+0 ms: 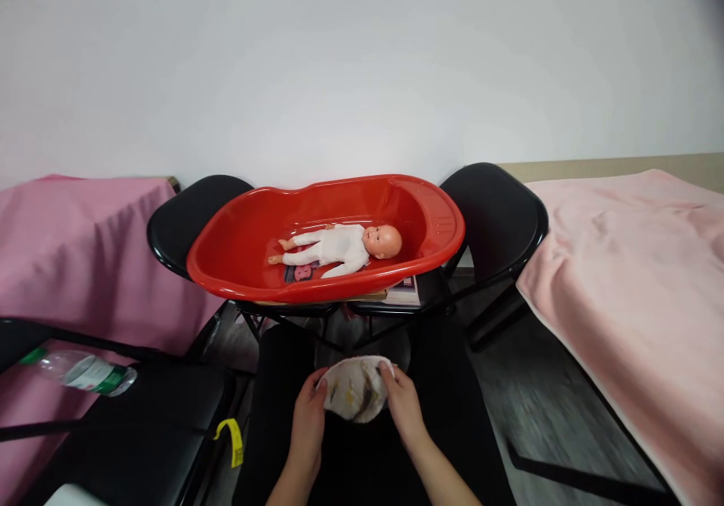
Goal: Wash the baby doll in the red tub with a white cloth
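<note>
Between my two hands, low over my lap, is a small rounded patterned cloth (355,391), whitish with grey and yellow marks. Its exact kind is unclear. My left hand (308,408) pinches its left edge, and my right hand (403,403) grips the right edge with the thumb on top. Beyond them stands a red baby bathtub (243,283). A baby doll (345,246) in white clothing lies on its back inside, head to the right and bare feet to the left.
Black chairs (498,219) support and flank the tub. Books (403,292) lie beneath it. A water bottle (90,372) rests on a chair at left, near a yellow tag (233,442). Pink cloth (113,257) hangs at left; paler pink cloth (639,265) covers a surface at right.
</note>
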`<state>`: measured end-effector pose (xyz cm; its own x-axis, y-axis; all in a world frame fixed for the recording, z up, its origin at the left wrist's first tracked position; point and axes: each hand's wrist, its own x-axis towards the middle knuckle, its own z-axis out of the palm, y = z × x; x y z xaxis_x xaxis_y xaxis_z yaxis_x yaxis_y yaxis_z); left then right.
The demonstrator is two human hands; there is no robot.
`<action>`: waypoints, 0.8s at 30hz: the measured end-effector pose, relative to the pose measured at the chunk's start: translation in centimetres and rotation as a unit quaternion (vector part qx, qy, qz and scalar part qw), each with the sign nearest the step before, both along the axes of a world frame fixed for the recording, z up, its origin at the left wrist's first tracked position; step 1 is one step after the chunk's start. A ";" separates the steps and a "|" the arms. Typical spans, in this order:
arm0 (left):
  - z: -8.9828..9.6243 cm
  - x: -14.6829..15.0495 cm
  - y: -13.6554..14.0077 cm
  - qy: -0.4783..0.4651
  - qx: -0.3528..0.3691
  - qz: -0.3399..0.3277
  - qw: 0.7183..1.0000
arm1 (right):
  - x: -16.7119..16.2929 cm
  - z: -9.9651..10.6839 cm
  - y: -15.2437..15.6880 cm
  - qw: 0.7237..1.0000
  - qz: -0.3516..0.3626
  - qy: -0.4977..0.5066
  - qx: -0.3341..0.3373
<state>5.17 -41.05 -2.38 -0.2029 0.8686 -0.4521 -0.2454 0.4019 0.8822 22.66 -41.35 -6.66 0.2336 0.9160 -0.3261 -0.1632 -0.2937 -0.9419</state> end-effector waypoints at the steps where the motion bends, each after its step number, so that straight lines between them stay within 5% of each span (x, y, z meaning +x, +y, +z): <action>1: -0.1 0.1 0.3 0.003 0.006 0.005 1.000 | 0.0 -0.1 0.0 1.000 0.001 -0.007 -0.003; 7: -1.9 3.4 0.5 -0.046 0.004 -0.021 0.999 | -2.3 0.6 -0.7 0.990 0.106 0.050 0.074; 13: -3.5 4.6 0.1 -0.116 0.010 -0.014 0.993 | -2.5 -1.0 -1.2 0.983 0.146 -0.037 0.107; 20: -3.1 5.5 -0.5 -0.105 0.023 -0.040 0.993 | -2.0 -0.7 -1.2 0.967 0.173 -0.125 0.141; 24: -1.8 6.4 -0.9 -0.218 0.043 -0.058 0.973 | -2.0 0.1 -1.4 0.961 0.211 -0.113 0.138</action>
